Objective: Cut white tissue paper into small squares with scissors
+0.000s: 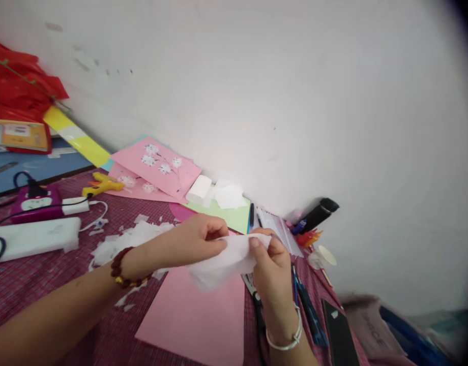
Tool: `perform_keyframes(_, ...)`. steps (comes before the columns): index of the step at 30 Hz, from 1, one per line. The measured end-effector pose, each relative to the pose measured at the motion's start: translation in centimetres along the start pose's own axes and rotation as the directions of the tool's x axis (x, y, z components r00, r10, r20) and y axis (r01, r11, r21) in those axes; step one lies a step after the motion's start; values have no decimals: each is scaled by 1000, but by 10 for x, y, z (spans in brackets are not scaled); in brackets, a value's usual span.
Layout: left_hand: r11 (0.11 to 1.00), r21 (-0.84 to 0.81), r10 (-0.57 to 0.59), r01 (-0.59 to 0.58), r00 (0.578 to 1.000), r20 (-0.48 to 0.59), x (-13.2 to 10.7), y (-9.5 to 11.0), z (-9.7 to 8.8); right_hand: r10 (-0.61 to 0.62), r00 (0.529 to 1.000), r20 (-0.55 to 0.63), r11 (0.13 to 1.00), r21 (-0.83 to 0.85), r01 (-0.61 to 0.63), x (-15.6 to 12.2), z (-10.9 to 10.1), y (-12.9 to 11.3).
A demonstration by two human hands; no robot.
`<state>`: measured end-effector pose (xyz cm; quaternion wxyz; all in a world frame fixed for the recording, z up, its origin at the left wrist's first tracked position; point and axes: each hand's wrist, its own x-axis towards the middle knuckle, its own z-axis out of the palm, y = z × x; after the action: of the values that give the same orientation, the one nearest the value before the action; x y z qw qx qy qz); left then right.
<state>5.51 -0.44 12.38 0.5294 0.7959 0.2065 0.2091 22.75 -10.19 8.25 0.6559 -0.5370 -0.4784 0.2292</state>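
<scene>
A thin white tissue (218, 267) is stretched between my two hands, its lower part hanging loose and a little blurred. My left hand (198, 236), with a dark red bead bracelet on the wrist, pinches one end. At the other end, my right hand (272, 256) grips the tissue between thumb and fingers; a pale bangle circles that wrist. Below both hands lies a blank pink sheet of paper (203, 320). A heap of torn white tissue pieces (123, 241) sits beside my left forearm, partly hidden by it.
Pink cards with white flowers (157, 162) lean by the wall. A yellow glue gun (102, 184), a purple power socket (35, 203) and a white box (35, 238) stand left. Scissors (257, 300), a blue cutter (312, 312) and a dark phone-like slab (339, 333) lie right.
</scene>
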Motion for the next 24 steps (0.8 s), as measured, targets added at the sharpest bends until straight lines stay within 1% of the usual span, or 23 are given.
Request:
perform_keyframes(2, 1000, -14, -19, 18, 995, -97, -4, 3, -13, 34, 998, -46, 994, 103, -29, 5, 4, -1)
perform_keyframes(5, 998, -39, -48, 41, 981, -188, -9, 6, -24, 74, 994, -80, 985, 161, -60, 7, 8, 0)
perform_keyframes(7, 998, -46, -60, 51, 977, -206, -10, 6, -23, 90, 993, -81, 981, 180, -74, 6, 9, 1)
perform_keyframes(9, 997, -35, -69, 64, 976, -207, -8, 3, -19, 88, 993, -78, 981, 182, -73, 6, 9, 4)
perform_keyframes(13, 999, 10, -48, 51, 977, -206, -1, -2, -6, 52, 996, -76, 992, 120, -42, 6, 6, 10)
perform_keyframes(16, 999, 36, -23, 31, 976, -217, 4, -5, -2, 33, 996, -77, 997, 70, -28, 7, 4, 13)
perform_keyframes(19, 999, 33, -22, 30, 970, -243, 8, -7, 0, 13, 997, -81, 1000, 2, -13, 9, 2, 15)
perform_keyframes(24, 997, 23, -67, 79, 940, -335, 10, -11, -2, -69, 993, -95, 993, -102, 60, 11, 2, 17)
